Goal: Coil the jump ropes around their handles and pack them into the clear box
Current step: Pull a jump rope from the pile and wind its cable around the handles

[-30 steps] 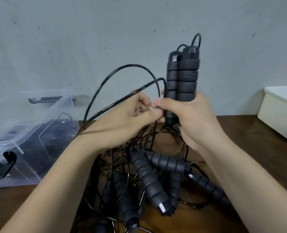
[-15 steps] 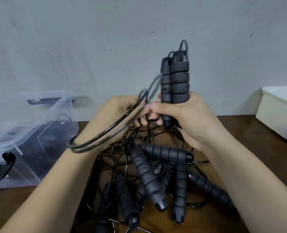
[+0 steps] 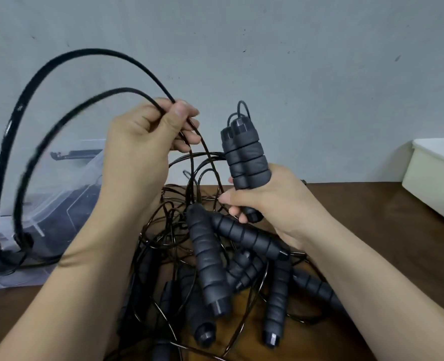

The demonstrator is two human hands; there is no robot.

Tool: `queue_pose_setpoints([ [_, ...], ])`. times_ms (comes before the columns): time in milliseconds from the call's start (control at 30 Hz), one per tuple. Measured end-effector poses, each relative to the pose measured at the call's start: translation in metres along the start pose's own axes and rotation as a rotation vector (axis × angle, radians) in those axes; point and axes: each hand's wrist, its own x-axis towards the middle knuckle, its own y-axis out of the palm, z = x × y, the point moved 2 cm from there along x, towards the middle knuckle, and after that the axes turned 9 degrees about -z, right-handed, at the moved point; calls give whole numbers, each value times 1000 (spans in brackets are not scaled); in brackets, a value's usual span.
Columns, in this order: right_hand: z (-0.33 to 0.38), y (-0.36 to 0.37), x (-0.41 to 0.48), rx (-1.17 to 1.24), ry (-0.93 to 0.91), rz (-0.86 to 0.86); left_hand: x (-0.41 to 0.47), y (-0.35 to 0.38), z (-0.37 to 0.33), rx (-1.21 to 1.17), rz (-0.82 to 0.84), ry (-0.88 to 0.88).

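Observation:
My right hand [image 3: 273, 201] grips two dark grey ribbed jump-rope handles [image 3: 244, 155] held together upright above the table. My left hand [image 3: 148, 142] is raised to their left and pinches the black rope [image 3: 67, 63], which arcs in two big blurred loops out to the left and down. Below my hands lies a tangled pile of several more grey handles [image 3: 208, 259] and thin black ropes on the brown table. The clear box [image 3: 46, 209] stands at the left, partly behind the loops and my left forearm.
A cream white tub [image 3: 437, 178] sits at the right edge of the wooden table [image 3: 372, 217]. A grey wall rises right behind the table. Dark items show through the clear box's wall.
My left hand has lifted up and left, pulling the rope out into wide loops. The right hand with the paired handles has dropped lower and tilted slightly.

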Motion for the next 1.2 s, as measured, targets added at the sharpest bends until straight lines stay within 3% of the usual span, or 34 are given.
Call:
queue_pose_setpoints([
  [133,-1,4,-2,-20,-156,-118,-10,13,-1,-162,139,-211],
  [300,0,2,-5,-120,-290,-176,-16,22,-1,-247,180,-298],
  [600,-4,6,-3,-4,-223,-236,-33,42,-2,-379,220,-436],
  [767,9,-7,2,-8,-201,-266,-33,35,1,-63,164,-353],
  [900,19,-22,6,15,-214,-297,-40,39,4,101,351,-499],
  [1100,32,-35,3,28,-235,-327,-42,34,15,649,540,-248],
  [1200,43,-45,0,40,-268,-371,-43,31,17,794,587,-195],
])
